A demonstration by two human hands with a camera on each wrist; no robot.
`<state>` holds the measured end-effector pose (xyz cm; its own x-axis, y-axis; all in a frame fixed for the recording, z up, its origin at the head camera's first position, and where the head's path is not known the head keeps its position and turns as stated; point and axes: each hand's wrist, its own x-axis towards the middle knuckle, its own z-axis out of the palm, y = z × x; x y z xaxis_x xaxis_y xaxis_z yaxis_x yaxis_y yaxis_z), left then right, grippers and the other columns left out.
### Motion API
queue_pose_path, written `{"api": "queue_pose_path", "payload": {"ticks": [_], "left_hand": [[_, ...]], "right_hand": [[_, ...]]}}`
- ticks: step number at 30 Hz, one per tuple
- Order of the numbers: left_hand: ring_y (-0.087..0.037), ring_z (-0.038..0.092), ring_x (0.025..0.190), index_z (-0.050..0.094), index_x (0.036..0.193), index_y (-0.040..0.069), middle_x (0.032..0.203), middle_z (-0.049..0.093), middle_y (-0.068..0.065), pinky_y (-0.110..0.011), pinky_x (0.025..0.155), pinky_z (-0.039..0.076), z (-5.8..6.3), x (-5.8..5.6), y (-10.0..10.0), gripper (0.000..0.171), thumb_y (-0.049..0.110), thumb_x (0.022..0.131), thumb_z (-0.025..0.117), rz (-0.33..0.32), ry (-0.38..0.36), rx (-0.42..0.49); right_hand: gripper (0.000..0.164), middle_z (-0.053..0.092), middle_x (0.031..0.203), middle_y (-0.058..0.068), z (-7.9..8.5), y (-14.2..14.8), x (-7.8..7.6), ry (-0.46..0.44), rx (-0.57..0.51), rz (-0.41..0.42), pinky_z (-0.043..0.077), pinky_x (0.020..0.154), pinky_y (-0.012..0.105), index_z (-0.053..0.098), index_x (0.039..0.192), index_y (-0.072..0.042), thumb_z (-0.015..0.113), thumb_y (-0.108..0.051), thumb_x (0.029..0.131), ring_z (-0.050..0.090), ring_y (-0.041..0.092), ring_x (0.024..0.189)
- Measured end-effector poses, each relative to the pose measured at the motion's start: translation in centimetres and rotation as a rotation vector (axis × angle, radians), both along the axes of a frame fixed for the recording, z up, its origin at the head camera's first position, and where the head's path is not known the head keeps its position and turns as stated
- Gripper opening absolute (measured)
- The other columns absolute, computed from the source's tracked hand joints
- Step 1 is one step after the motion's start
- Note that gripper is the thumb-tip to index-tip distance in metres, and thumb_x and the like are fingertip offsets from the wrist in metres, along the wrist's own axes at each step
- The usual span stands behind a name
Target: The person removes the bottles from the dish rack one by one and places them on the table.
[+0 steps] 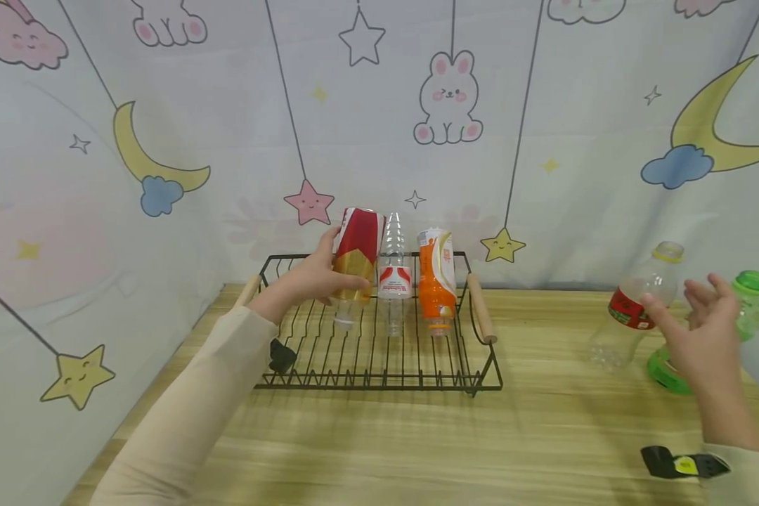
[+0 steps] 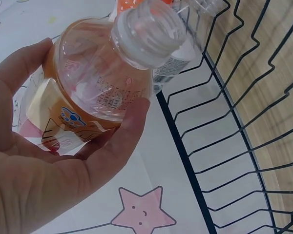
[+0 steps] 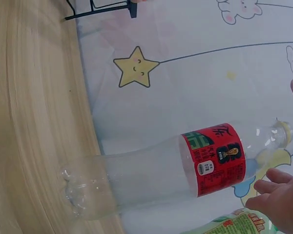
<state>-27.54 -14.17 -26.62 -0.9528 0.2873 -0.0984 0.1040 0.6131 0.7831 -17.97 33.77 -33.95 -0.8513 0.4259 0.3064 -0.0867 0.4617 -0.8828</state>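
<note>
My left hand grips a plastic bottle with a red and orange label, held neck down over the black wire rack. In the left wrist view its bare neck shows, with fingers and thumb curled round the body. Two bottles stand neck down in the rack beside it: a clear one with a red and white label and an orange and white one. My right hand, fingers spread, is beside an upright clear bottle with a red label. A green bottle stands partly hidden behind that hand.
The rack has wooden handles at its left and right ends and stands on a wood-grain table. A patterned cloth wall rises close behind the rack and the bottles. Another cloth side bounds the left.
</note>
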Motion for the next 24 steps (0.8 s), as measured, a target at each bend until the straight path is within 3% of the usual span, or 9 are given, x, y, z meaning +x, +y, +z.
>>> {"api": "queue_pose_path", "payload": {"ticks": [4,10,17,24], "left_hand": [[-0.034,0.052,0.116,-0.011,0.153,0.027,0.144,0.04,-0.018,-0.04,0.074,0.056,0.3,0.5,0.3,0.113,0.032,0.081,0.077,-0.025,-0.011,-0.015],[-0.032,0.054,0.112,-0.008,0.152,0.03,0.137,0.045,-0.015,-0.04,0.072,0.056,0.6,1.0,0.9,0.112,0.031,0.08,0.078,-0.051,-0.027,-0.012],[-0.032,0.056,0.108,-0.008,0.152,0.034,0.133,0.047,-0.013,-0.04,0.071,0.057,0.9,1.4,1.3,0.113,0.031,0.079,0.079,-0.089,-0.024,-0.003],[-0.029,0.057,0.105,-0.008,0.152,0.035,0.129,0.049,-0.01,-0.038,0.074,0.056,1.4,2.0,1.8,0.114,0.035,0.079,0.079,-0.117,-0.039,-0.05]], "right_hand": [[0.087,0.006,0.16,0.013,0.5,-0.3,0.3,0.021,0.037,0.01,0.002,0.118,0.027,-0.007,0.153,-0.021,0.057,-0.03,0.095,0.003,0.018,0.149],[0.087,0.007,0.16,0.013,1.7,-1.1,0.9,0.049,0.085,0.009,0.003,0.119,0.034,-0.004,0.154,-0.021,0.059,-0.029,0.094,0.004,0.019,0.149],[0.087,0.012,0.16,0.013,3.0,-2.0,1.4,0.097,0.146,0.033,0.004,0.119,0.031,0.002,0.154,-0.019,0.062,-0.026,0.092,0.007,0.02,0.148],[0.086,0.017,0.159,0.011,4.1,-3.5,2.0,0.121,0.19,0.113,0.005,0.119,0.027,0.005,0.154,-0.018,0.063,-0.022,0.092,0.011,0.014,0.148]]}}
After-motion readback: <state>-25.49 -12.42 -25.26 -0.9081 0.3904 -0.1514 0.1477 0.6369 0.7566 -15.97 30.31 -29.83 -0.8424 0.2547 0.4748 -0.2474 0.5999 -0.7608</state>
